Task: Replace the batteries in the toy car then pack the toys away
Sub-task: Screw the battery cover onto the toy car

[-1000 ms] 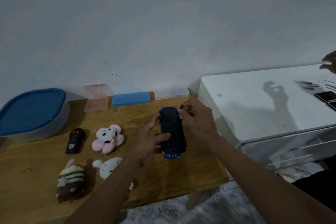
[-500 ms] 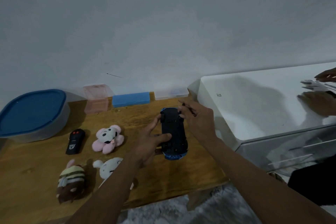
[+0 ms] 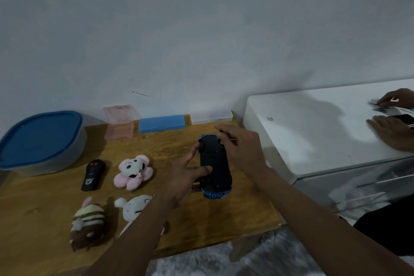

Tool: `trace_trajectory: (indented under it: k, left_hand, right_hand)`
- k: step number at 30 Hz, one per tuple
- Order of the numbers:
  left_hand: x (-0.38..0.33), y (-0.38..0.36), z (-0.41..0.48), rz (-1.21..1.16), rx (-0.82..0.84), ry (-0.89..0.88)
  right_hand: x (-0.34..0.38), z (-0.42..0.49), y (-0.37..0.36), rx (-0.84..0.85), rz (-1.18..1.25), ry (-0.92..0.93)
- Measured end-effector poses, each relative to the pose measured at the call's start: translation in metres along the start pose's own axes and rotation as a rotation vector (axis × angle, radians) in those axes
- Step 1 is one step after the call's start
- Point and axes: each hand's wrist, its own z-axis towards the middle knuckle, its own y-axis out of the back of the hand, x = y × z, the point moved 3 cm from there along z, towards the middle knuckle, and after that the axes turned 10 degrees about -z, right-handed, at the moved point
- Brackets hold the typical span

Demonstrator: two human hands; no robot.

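Observation:
The toy car [image 3: 214, 159] lies upside down on the wooden table [image 3: 33, 197], black underside up, blue body showing at both ends. My left hand [image 3: 186, 177] grips its left side, thumb across the underside. My right hand [image 3: 242, 150] hovers at the car's far right corner, fingers pinched on a thin dark tool that is too small to identify. A black remote [image 3: 93, 175], a pink plush [image 3: 133, 171], a white plush [image 3: 136, 207] partly under my left forearm, and a brown striped plush [image 3: 88, 224] lie to the left.
A grey tub with a blue lid [image 3: 38, 139] stands at the far left. A pink box [image 3: 119, 123], a blue box [image 3: 161, 123] and a clear box [image 3: 211, 116] line the wall. Another person's hands [image 3: 392, 132] rest on the white cabinet [image 3: 313, 132] at right.
My right hand has lifted slightly off the car's far end, still pinching the tool. The other person's hands have come down onto the cabinet top. The car stays put.

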Motion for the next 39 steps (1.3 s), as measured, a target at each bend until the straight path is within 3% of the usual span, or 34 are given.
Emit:
trace_trajectory:
  k: [18,24,29,34,39]
  left_hand:
    - [-0.001,-0.002,0.0,0.026,0.002,0.015]
    - [-0.004,-0.005,-0.001,0.013,0.005,0.019]
    - [-0.005,-0.006,0.0,0.043,0.008,0.017]
    - [-0.006,-0.005,0.0,0.031,0.008,0.002]
    - [-0.007,-0.003,0.003,0.021,-0.001,0.001]
  right_hand:
    - [-0.003,0.002,-0.004,0.06,-0.184,0.153]
    - [-0.007,0.002,-0.009,0.117,-0.242,0.097]
    - [-0.004,0.0,-0.007,0.127,-0.067,0.0]
    - [-0.008,-0.001,-0.003,0.034,-0.125,0.035]
    - [-0.006,0.0,-0.001,0.104,-0.052,-0.024]
